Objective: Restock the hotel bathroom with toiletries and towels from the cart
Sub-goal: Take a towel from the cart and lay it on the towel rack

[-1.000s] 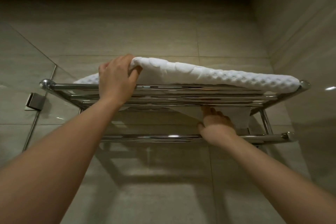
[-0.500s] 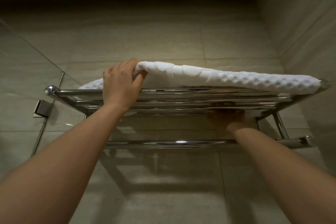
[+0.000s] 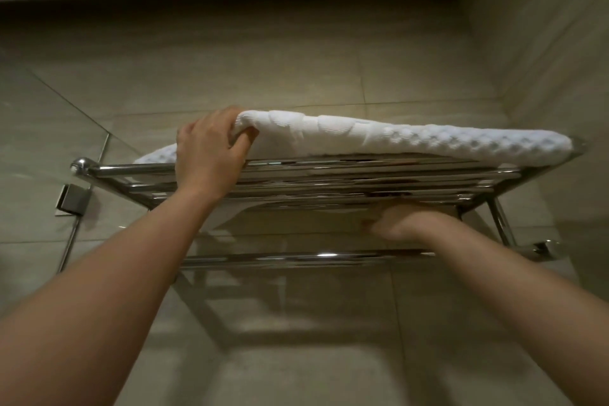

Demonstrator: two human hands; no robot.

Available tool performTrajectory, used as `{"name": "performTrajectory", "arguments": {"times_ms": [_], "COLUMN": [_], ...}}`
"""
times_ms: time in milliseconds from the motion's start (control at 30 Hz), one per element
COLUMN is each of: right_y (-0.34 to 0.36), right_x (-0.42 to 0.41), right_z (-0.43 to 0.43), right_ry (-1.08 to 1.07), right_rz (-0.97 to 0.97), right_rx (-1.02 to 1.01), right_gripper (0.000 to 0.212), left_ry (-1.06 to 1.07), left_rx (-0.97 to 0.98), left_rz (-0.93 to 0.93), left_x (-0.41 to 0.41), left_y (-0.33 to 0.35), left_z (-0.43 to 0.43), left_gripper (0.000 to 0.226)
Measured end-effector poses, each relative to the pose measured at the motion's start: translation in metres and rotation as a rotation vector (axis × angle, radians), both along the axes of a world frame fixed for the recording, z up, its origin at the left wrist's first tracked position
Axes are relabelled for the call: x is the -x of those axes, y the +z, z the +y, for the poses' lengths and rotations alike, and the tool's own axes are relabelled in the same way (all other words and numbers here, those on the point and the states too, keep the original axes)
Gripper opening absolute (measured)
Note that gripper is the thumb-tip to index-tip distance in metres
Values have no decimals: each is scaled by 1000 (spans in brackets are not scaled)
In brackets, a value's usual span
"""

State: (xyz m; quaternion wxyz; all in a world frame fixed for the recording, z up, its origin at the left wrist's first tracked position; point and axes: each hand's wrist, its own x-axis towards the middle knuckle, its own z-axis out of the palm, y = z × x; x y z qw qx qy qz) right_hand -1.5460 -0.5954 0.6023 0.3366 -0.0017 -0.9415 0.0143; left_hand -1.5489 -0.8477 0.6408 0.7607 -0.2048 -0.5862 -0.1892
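Observation:
A folded white waffle towel (image 3: pixel 395 138) lies flat on top of a chrome wall rack (image 3: pixel 131 170), seen from below. My left hand (image 3: pixel 207 155) grips the towel's front left edge, fingers curled over the fold and thumb under it. My right hand (image 3: pixel 398 217) is under the shelf bars on the right, blurred, its fingers hidden behind the bars. A flap of the same towel (image 3: pixel 230 217) hangs down through the bars between my arms. Whether the right hand holds any cloth cannot be made out.
A lower chrome rail (image 3: pixel 296 257) runs under the shelf, in front of my right wrist. A glass panel with a metal hinge clamp (image 3: pixel 71 201) stands to the left. Beige tiled walls close in behind and on the right.
My right hand has risen from the lower rail, where it held a hanging towel flap, to just under the shelf bars. My left hand keeps its grip on the towel edge.

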Motion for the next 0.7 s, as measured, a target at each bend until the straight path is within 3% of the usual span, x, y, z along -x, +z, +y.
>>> {"name": "performTrajectory", "arguments": {"times_ms": [100, 167, 233, 300, 467, 567, 700], "right_y": [-17, -20, -15, -7, 8, 16, 42], "right_x": [-38, -50, -57, -65, -79, -78, -85], "right_z": [-19, -23, -23, -18, 8, 19, 25], "right_ry": [268, 443, 472, 352, 47, 71, 53], "right_rz": [175, 496, 900, 1092, 840, 764, 595], "right_rx": [-185, -443, -650, -709, -469, -353, -317], "right_gripper": [44, 29, 25, 32, 56, 46, 32], "left_ry": [1, 23, 25, 27, 196, 411, 534], "left_rx": [-1, -10, -26, -23, 84, 233, 249], "left_rz": [-35, -59, -94, -140, -192, -100, -102], "left_x": [-2, -3, -5, -9, -23, -24, -29], "left_y": [1, 0, -1, -3, -11, -14, -15], "left_z": [1, 2, 2, 3, -4, -14, -8], "left_gripper": [22, 21, 19, 21, 26, 22, 36]}}
